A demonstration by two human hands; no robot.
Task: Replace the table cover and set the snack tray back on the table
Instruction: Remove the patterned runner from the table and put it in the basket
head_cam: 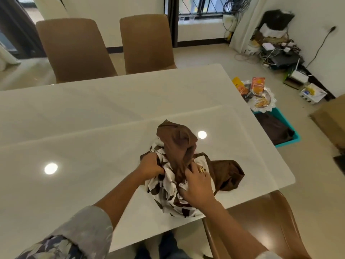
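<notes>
Table cover [177, 144]: brown and white-patterned cloth, bunched in a heap on the near right part of the desk [93, 118].
Left grip [151, 166] closes round a fold on the heap's left side. Right grip [197, 184] has bent fingers dug into the near folds, holding cloth.
Handling, judged: light, soft, limp, likely to sag and snag on itself. Best taken at a hem or two corners, then shaken out.
Snack tray [270, 97] is off the desk, at the far end of a teal basket [294, 132]. Whether it rests on the rim or the floor, cannot tell. The tray carries packets [258, 84]; the basket holds dark cloth [274, 129].
</notes>
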